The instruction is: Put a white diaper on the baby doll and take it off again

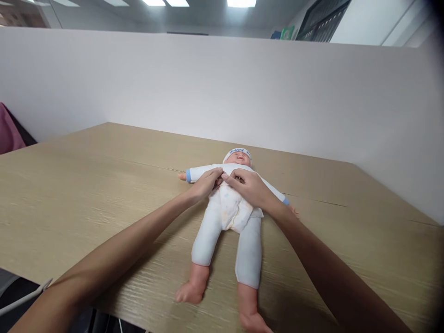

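Note:
A baby doll (249,252) lies on its back, head away from me, with pale sleeves and leggings and bare feet. A white patterned diaper (231,210) is on its hips, over the leggings. My left hand (209,181) is closed at the diaper's upper left edge, its fingertips bent inward. At the upper right edge my right hand (250,187) has its thumb and curled fingers closed on the diaper. The two hands nearly meet over the belly, and they hide the diaper's waistband and my fingertips in part.
The wooden table (114,185) extends around the doll. Behind it stands a white partition (208,88). A pink cloth (9,132) shows at the far left, and a pale curved bar (26,298) is by the table's near left edge.

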Demonstrator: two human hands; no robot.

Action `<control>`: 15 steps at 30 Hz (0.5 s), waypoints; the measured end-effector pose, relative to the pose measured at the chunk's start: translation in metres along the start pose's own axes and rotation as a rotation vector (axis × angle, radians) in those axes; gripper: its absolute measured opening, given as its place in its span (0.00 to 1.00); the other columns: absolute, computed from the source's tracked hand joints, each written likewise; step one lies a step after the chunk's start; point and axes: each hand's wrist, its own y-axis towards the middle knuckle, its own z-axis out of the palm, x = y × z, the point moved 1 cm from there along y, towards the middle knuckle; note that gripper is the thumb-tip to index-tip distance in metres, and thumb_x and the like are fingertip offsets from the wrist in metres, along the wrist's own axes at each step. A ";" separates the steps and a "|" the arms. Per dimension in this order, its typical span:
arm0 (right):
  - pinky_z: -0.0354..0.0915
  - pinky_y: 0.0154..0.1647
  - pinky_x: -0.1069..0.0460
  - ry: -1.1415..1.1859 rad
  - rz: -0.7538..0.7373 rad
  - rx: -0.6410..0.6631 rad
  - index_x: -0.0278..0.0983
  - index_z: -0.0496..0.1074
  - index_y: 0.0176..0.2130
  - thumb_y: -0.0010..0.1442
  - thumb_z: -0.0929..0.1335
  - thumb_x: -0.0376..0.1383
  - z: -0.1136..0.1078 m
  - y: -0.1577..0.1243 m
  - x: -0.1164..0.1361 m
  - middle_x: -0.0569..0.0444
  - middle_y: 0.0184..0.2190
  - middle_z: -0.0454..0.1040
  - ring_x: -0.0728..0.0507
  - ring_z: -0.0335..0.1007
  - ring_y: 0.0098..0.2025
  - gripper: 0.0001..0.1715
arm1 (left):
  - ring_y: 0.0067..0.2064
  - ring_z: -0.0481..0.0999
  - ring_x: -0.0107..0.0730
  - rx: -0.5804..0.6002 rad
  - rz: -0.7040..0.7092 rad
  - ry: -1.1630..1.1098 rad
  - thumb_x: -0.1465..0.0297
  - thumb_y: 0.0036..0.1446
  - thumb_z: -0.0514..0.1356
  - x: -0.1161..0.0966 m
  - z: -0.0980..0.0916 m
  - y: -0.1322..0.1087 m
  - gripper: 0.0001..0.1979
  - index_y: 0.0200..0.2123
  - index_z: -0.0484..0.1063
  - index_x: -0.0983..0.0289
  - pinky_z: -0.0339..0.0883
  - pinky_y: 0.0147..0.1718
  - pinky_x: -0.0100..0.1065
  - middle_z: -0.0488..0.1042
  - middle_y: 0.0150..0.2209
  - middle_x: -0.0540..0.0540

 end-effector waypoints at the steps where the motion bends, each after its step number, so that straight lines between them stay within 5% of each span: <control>1: 0.53 0.37 0.47 -0.009 0.001 -0.010 0.42 0.58 0.27 0.74 0.67 0.51 0.001 0.001 -0.001 0.59 0.26 0.62 0.44 0.58 0.32 0.28 | 0.32 0.62 0.34 -0.002 0.018 -0.010 0.48 0.74 0.55 0.003 -0.001 -0.002 0.24 0.30 0.63 0.58 0.60 0.35 0.38 0.61 0.30 0.50; 5: 0.54 0.37 0.46 -0.034 -0.003 -0.043 0.43 0.58 0.27 0.72 0.67 0.44 0.004 0.001 -0.005 0.59 0.26 0.63 0.44 0.59 0.32 0.23 | 0.38 0.70 0.35 -0.020 0.031 0.071 0.52 0.75 0.56 -0.002 -0.004 -0.014 0.16 0.45 0.70 0.59 0.68 0.41 0.38 0.70 0.37 0.52; 8: 0.57 0.39 0.47 -0.055 0.001 -0.083 0.42 0.62 0.28 0.67 0.69 0.42 0.004 0.001 -0.009 0.58 0.27 0.68 0.44 0.62 0.32 0.18 | 0.50 0.76 0.43 -0.120 0.123 0.327 0.56 0.75 0.58 -0.024 -0.002 -0.051 0.14 0.51 0.71 0.59 0.73 0.54 0.46 0.78 0.50 0.59; 11: 0.61 0.40 0.48 -0.058 -0.001 -0.157 0.42 0.66 0.32 0.63 0.72 0.40 0.006 0.003 -0.015 0.58 0.29 0.71 0.44 0.65 0.33 0.12 | 0.61 0.75 0.49 -0.128 0.279 0.553 0.58 0.79 0.58 -0.028 0.007 -0.136 0.14 0.60 0.72 0.56 0.70 0.64 0.54 0.80 0.60 0.62; 13: 0.63 0.39 0.48 -0.020 -0.011 -0.258 0.43 0.67 0.35 0.60 0.74 0.39 0.010 0.003 -0.018 0.59 0.30 0.71 0.44 0.66 0.32 0.12 | 0.60 0.78 0.48 -0.002 0.281 0.651 0.56 0.81 0.55 -0.006 0.017 -0.216 0.15 0.61 0.75 0.51 0.73 0.61 0.54 0.81 0.59 0.61; 15: 0.64 0.37 0.48 0.036 -0.036 -0.411 0.43 0.65 0.37 0.58 0.75 0.36 0.013 -0.002 -0.018 0.60 0.31 0.71 0.45 0.65 0.30 0.14 | 0.53 0.80 0.46 0.202 0.331 0.769 0.50 0.80 0.55 0.032 0.027 -0.302 0.16 0.52 0.79 0.49 0.75 0.51 0.50 0.83 0.52 0.59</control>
